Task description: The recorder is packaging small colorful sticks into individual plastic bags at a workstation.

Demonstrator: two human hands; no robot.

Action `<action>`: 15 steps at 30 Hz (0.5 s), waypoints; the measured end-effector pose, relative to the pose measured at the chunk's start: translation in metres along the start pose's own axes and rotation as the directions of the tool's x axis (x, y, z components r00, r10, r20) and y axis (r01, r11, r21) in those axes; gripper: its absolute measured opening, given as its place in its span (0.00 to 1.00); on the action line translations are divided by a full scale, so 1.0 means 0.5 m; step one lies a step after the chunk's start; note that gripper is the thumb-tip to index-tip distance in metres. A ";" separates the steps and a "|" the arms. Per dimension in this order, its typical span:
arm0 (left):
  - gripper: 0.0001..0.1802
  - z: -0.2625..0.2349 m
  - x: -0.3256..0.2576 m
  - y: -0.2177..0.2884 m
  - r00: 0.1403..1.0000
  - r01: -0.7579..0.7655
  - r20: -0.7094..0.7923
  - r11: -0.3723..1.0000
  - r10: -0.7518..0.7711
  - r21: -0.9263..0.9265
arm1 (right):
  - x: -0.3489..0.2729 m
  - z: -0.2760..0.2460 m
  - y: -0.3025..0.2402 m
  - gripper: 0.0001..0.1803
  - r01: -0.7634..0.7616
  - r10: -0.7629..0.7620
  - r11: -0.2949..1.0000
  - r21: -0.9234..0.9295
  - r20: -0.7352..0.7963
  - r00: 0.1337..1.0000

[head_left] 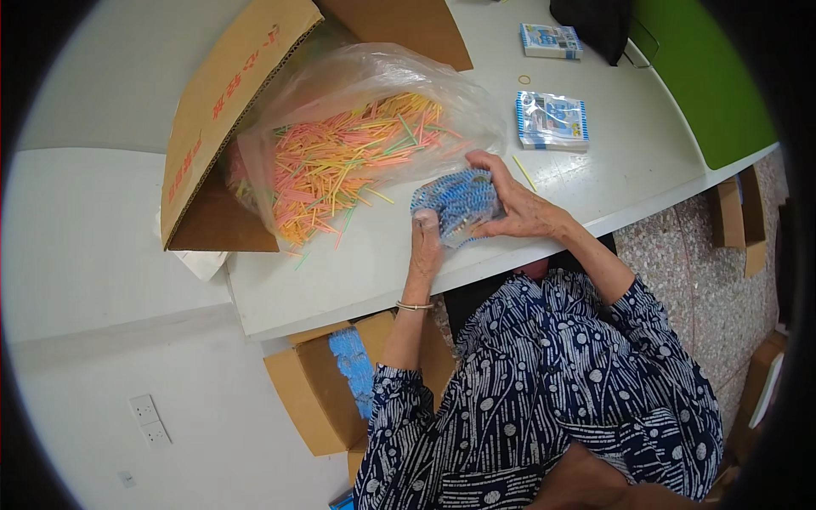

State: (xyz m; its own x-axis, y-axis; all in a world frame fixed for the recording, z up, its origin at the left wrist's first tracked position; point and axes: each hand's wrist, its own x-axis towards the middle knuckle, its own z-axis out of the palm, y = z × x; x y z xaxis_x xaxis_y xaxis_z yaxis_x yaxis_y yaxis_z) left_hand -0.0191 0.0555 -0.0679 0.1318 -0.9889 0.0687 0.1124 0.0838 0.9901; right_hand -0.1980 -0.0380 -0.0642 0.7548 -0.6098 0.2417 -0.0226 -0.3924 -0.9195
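Between my two hands, at the near edge of the white table (612, 183), is a stack of clear plastic packets (457, 204) with blue-striped edges. My left hand (427, 242) grips its near left side, and my right hand (523, 208) curves round its right side with the thumb below. Just beyond lies a clear plastic bag (476, 98), open toward me. Many short pink, yellow, orange and green plastic straws (340, 153) spill from it. The bag comes out of a cardboard box (229, 110) tipped on its side. One yellow-green straw (524, 172) lies beside my right hand.
Flat blue-and-white packet stacks, one nearer (552, 121) and one farther (551, 41), lie on the right with a rubber band (524, 80) between. A black bag (595, 25) and a green board (705, 85) are farther right. Below the table stands an open carton (310, 395) with blue packets (351, 370).
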 end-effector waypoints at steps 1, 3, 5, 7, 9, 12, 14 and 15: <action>0.46 -0.001 0.001 -0.007 0.999 -0.014 0.045 0.999 0.016 -0.050 | 0.002 0.002 -0.001 0.59 -0.002 0.002 0.999 0.042 0.009 1.000; 0.47 -0.007 0.008 -0.025 0.998 0.008 0.058 0.999 -0.006 -0.038 | 0.003 0.001 -0.009 0.59 -0.033 0.033 0.999 0.003 0.067 0.997; 0.49 -0.017 0.014 -0.039 0.998 0.026 0.064 0.999 -0.024 -0.025 | 0.006 -0.001 -0.024 0.59 -0.057 0.062 0.998 -0.040 0.129 0.990; 0.51 -0.016 0.022 -0.039 0.994 0.085 0.077 0.996 -0.083 -0.015 | 0.011 -0.005 -0.039 0.56 -0.117 0.124 0.991 -0.063 0.116 0.986; 0.53 -0.003 0.015 -0.022 0.998 0.054 0.031 0.995 -0.051 -0.084 | 0.023 -0.016 -0.052 0.56 -0.166 0.171 0.985 -0.040 0.150 0.974; 0.58 0.015 -0.003 0.024 0.999 0.026 -0.041 0.998 -0.029 -0.065 | 0.024 -0.016 -0.046 0.53 -0.202 0.200 0.979 0.000 0.154 0.968; 0.61 0.013 -0.010 0.058 0.997 0.033 -0.071 0.999 -0.031 0.024 | 0.024 -0.010 -0.036 0.50 -0.185 0.181 0.982 0.020 0.128 0.975; 0.62 0.012 -0.010 0.076 1.000 -0.014 -0.012 0.997 0.013 -0.081 | 0.023 -0.010 -0.028 0.51 -0.175 0.175 0.984 -0.011 0.126 0.976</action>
State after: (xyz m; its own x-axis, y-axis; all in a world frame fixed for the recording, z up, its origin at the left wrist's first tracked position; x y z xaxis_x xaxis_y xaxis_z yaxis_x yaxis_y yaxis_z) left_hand -0.0215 0.0627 -0.0300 0.1449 -0.9862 0.0803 0.1902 0.1074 0.9759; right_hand -0.1924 -0.0431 -0.0467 0.8154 -0.5777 0.0359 -0.1616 -0.2867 -0.9443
